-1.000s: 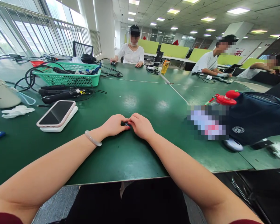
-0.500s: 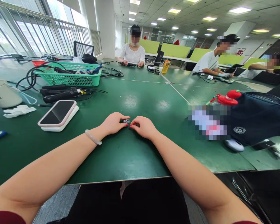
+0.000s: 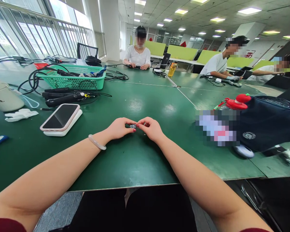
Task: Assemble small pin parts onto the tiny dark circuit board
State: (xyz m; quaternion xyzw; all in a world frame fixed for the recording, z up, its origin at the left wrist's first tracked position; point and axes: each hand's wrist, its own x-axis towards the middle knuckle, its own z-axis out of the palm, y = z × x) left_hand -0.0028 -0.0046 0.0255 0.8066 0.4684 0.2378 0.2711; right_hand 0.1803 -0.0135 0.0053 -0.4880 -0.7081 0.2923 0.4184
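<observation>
A small black item with white markings (image 3: 132, 126) is pinched between the thumb and fingers of my left hand (image 3: 118, 129), just over the green table (image 3: 125, 167). Its exact kind is too small to make out. My right hand (image 3: 151, 129) is closed in a pinch, thumb and forefinger meeting at the item's right end. Whatever else lies under the right fingers is hidden. Both hands are close together, with the fingertips almost touching.
On the left are a phone on a white box (image 3: 61, 119), black handheld devices (image 3: 65, 98), a green basket (image 3: 74, 77) with cables, and a pale bottle (image 3: 4, 95). A dark bag (image 3: 270, 122) and a mouse (image 3: 243, 150) are on the right. Co-workers sit across the table.
My right hand has moved slightly left and up, its fingertips now at the item's right end. The item has turned a little in my left fingers.
</observation>
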